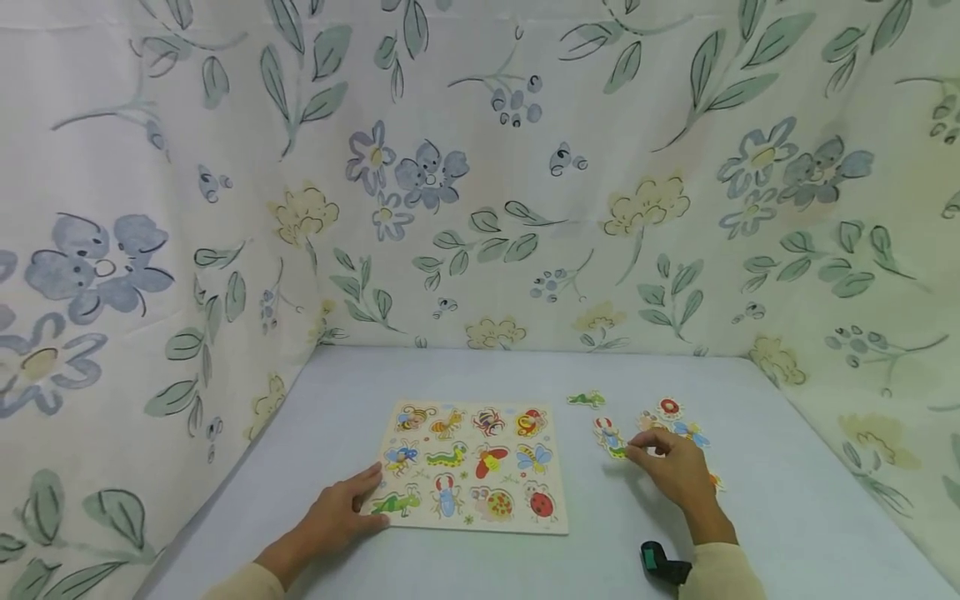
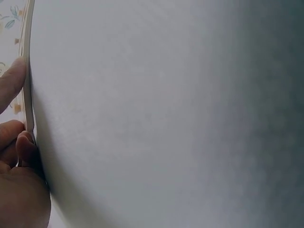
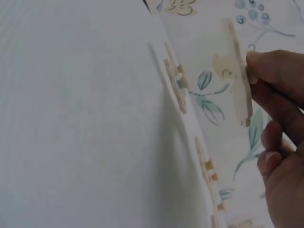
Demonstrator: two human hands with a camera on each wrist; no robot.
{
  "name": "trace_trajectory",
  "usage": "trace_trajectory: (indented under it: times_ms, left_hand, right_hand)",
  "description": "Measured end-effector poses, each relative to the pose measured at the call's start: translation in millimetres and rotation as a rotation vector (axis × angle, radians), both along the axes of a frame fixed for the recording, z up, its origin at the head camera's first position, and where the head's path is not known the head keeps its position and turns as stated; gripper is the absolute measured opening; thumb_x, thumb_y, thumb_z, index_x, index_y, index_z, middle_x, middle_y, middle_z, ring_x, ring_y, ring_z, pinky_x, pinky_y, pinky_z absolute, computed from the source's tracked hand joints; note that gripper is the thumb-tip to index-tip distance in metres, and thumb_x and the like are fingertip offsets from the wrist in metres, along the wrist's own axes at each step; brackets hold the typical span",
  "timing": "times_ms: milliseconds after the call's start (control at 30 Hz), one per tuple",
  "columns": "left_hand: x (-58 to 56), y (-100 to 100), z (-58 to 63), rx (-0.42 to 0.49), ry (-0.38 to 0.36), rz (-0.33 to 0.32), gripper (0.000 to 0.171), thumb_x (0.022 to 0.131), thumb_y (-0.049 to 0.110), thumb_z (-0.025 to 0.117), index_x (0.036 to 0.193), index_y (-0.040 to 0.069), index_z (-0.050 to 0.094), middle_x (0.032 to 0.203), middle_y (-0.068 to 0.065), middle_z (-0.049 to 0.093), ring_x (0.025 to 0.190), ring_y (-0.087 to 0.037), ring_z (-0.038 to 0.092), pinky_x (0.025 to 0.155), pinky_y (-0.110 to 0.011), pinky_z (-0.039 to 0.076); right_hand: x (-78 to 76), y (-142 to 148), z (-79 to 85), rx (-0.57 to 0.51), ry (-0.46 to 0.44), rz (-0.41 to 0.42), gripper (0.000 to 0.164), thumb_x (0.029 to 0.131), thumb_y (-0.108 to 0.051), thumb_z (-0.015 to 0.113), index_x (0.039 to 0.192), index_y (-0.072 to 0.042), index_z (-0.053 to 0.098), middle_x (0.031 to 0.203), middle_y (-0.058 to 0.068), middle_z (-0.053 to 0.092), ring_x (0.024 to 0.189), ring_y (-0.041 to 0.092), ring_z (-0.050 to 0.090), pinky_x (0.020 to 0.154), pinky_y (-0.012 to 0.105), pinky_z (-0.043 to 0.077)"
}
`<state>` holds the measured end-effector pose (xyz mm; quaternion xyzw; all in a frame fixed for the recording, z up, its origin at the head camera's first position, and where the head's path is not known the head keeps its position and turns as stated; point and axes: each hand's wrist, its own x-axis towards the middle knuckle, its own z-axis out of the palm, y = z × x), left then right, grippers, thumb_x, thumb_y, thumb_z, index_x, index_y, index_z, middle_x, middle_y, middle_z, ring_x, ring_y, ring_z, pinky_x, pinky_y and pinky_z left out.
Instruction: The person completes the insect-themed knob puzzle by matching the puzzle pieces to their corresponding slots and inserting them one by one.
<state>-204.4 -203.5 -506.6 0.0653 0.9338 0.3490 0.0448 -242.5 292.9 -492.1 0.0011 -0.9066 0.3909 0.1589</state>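
A wooden insect puzzle board [image 1: 517, 525] lies on the white table, printed with rows of insects. My left hand [image 1: 341, 512] holds its lower left corner, thumb at the bottom and index finger along the left edge. In the left wrist view, fingers [image 2: 13, 83] touch the board's thin side. My right hand [image 1: 675, 471] pinches a green caterpillar piece [image 1: 617, 453] above the table, right of the board. The right wrist view shows this piece [image 3: 240, 76] edge-on, its knob between thumb and finger. Just beyond it is a blue beetle piece [image 1: 606, 431] with red horns.
A green grasshopper piece [image 1: 585, 399] lies near the board's upper right. Behind the right hand are a red round piece [image 1: 670, 407], a blue winged piece [image 1: 692, 432] and others partly hidden. A black-and-green object [image 1: 660, 563] is beside the right wrist. Floral cloth [image 1: 487, 250] surrounds the table.
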Motion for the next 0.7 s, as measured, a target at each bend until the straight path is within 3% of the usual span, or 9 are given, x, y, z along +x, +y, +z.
trace_trajectory:
  times_ms: [400,700]
  left_hand:
    - [-1.3,0.9,-1.4,-0.013,-0.017,0.008,0.084,0.068,0.036,0.085,0.138,0.004,0.050,0.150,-0.005,0.037,0.137,-0.035,0.031,0.108,-0.053,0.028]
    - [-1.0,0.8,-2.6,-0.001,-0.024,0.008,0.085,0.068,0.035,0.085,0.138,0.003,0.050,0.150,-0.007,0.037,0.137,-0.036,0.030,0.108,-0.054,0.028]
  right_hand:
    - [-7.2,-39.5,35.9,-0.034,0.114,0.043,0.008,0.083,-0.021,0.077,0.086,-0.014,0.074,0.092,0.001,0.069,0.094,0.026,0.058,0.081,0.043,0.049]
    - [-7.2,-72.7,48.6,-0.032,0.175,0.084,0.007,0.081,-0.019,0.079,0.084,-0.016,0.074,0.091,0.001,0.066,0.089,0.027,0.055,0.073,0.039,0.047]
